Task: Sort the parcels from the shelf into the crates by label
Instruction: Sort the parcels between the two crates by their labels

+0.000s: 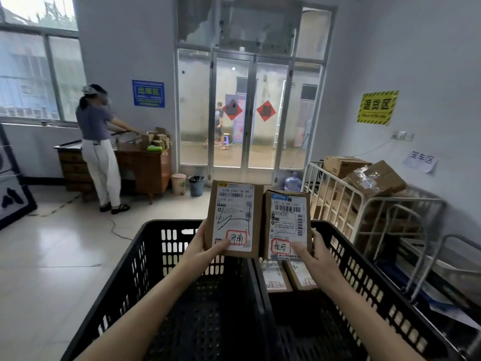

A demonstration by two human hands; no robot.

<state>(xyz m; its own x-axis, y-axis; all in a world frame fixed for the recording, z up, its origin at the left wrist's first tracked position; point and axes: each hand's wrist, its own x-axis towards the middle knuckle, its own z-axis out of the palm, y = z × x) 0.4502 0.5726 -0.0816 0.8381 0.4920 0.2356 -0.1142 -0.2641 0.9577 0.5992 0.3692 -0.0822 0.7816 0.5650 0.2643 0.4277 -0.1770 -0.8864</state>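
Left hand [201,246] grips the lower edge of a brown cardboard parcel with a white shipping label and red-boxed handwritten mark [234,217], held upright above the left black slotted plastic crate [145,246]. Right hand [316,252] grips a second brown cardboard parcel with a blue-topped label [286,224], just beside the first, above the right black plastic crate [364,272]. Two labelled brown parcels [289,276] lie flat in the right crate.
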